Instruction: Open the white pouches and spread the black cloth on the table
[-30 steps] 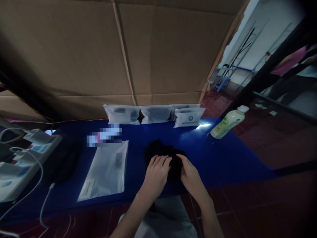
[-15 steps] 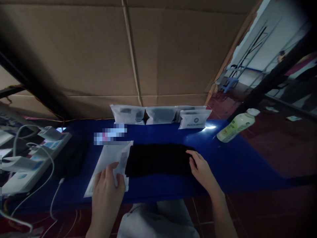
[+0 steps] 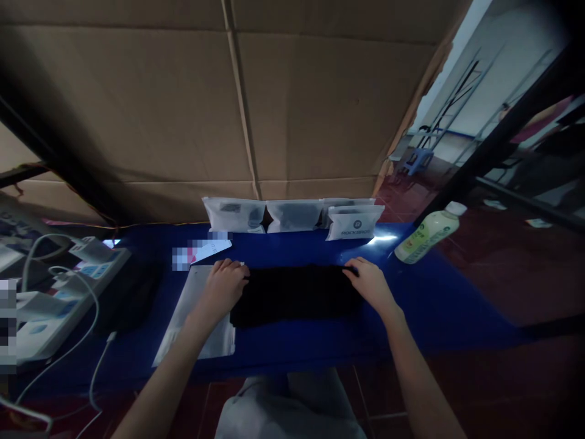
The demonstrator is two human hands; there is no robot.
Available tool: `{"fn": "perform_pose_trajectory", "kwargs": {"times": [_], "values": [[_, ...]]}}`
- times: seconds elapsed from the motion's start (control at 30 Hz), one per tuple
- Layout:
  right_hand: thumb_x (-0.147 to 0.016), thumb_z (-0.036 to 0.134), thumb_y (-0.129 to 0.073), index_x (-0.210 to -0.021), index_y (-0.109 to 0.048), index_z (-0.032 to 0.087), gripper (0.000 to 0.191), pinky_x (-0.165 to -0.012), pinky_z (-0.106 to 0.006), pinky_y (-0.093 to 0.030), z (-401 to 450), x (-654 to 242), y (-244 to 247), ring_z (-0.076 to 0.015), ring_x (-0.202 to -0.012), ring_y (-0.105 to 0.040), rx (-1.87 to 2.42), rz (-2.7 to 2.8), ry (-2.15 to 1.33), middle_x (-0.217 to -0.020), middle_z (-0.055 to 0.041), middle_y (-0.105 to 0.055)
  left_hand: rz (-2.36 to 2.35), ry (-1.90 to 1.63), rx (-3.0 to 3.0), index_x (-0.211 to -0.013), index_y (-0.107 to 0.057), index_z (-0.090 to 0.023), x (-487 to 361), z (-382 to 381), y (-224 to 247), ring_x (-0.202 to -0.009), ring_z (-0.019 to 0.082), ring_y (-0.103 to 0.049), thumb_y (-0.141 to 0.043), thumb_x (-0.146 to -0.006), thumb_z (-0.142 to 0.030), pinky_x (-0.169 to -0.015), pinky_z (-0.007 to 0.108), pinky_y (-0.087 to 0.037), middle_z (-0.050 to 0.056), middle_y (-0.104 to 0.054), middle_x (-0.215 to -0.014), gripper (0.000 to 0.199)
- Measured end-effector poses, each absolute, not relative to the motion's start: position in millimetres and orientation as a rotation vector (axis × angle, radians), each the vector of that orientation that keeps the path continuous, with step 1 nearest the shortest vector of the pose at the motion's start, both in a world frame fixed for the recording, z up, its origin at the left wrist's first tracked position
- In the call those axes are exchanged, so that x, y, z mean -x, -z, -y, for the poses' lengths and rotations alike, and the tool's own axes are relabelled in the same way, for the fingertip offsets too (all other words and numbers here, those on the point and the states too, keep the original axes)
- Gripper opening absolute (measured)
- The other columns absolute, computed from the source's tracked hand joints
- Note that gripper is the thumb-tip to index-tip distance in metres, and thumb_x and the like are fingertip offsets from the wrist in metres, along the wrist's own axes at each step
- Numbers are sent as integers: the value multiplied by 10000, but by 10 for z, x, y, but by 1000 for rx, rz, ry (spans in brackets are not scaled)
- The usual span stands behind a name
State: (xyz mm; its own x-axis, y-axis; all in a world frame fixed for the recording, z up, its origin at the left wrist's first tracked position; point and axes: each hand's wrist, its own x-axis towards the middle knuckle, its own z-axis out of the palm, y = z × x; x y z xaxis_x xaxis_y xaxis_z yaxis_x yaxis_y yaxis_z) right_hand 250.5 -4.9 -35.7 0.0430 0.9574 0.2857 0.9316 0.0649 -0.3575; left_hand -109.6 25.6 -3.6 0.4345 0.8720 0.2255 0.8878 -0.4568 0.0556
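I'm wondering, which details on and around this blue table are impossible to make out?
All in the head view:
- Left hand: its own back hides whether the fingertips pinch the black cloth.
- Black cloth: too dark to count its layers.
- Flat bag: partly hidden by the left hand, forearm and cloth.
- Card: pixelation masks part of it.
- Bottle: label print too small and blurred.
- Power strip: cut off by the left edge.
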Motion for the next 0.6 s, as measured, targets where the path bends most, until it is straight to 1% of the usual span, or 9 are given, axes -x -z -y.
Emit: {"fn": "perform_pose_trajectory", "kwargs": {"times": [0.07, 0.13, 0.2, 0.27, 0.37, 0.47, 0.5, 0.53, 0.6], "values": [[-867, 281, -529, -845, -676, 210, 165, -635, -307, -470, -101, -2542, 281, -190, -663, -634, 1850, 1839, -102, -767, -30, -676, 1582, 346, 2581, -779, -667, -230, 1071, -413, -54, -906, 272, -637, -514, -776, -131, -860, 417, -450, 75, -707, -835, 183], [-878, 307, -516, -872, -677, 200, 193, -618, -304, -485, -250, -2569, 148, -189, -628, -643, 1809, 1775, -113, -708, -26, -677, 1573, 378, 2539, -799, -669, -226, 1035, -568, -216, -921, 282, -621, -507, -788, -144, -871, 426, -437, 85, -699, -850, 182], [-884, 320, -509, -914, -673, 188, 212, -661, -314, -514, -332, -2580, -41, -196, -698, -668, 1750, 1723, -94, -785, -47, -702, 1573, 438, 2475, -874, -674, -215, 1012, -645, -439, -964, 302, -599, -488, -828, -183, -889, 452, -421, 101, -695, -903, 194], [-882, 322, -520, -945, -668, 185, 211, -734, -330, -536, -293, -2574, -253, -202, -817, -677, 1617, 1682, -55, -931, -70, -706, 1581, 535, 2391, -936, -666, -205, 1030, -583, -672, -996, 317, -577, -461, -870, -229, -903, 477, -409, 107, -687, -940, 216], [-886, 320, -543, -964, -671, 209, 187, -823, -356, -542, 4, -2558, -489, -209, -938, -667, 1397, 1665, -6, -1027, -63, -691, 1549, 734, 2343, -929, -654, -219, 1172, -242, -870, -949, 288, -596, -475, -888, -284, -886, 461, -435, 71, -687, -927, 195], [-895, 312, -547, -958, -680, 244, 162, -938, -409, -506, 474, -2593, -463, -225, -1020, -655, 1404, 1736, -27, -1068, -48, -697, 1516, 720, 2636, -875, -671, -259, 1412, 242, -748, -851, 244, -647, -537, -870, -365, -818, 407, -499, 29, -699, -879, 171], [-893, 318, -552, -954, -686, 252, 161, -940, -417, -509, 638, -2623, -386, -232, -1018, -659, 1448, 1777, -88, -1078, -47, -699, 1530, 680, 2752, -876, -686, -285, 1485, 398, -647, -832, 228, -662, -565, -854, -380, -799, 379, -523, 14, -705, -867, 155], [-893, 329, -552, -967, -692, 260, 172, -926, -421, -520, 796, -2658, -282, -240, -1012, -665, 1509, 1832, -194, -1087, -50, -701, 1575, 637, 2846, -927, -697, -313, 1541, 542, -531, -835, 216, -678, -595, -841, -384, -780, 351, -545, 5, -715, -895, 151], [-887, 377, -570, -985, -702, 278, 193, -845, -404, -558, 1068, -2717, -29, -250, -940, -688, 1650, 1908, -420, -1038, -52, -717, 1663, 559, 2988, -1024, -694, -351, 1570, 768, -293, -836, 208, -703, -665, -800, -389, -736, 315, -580, -1, -728, -967, 230]]}}
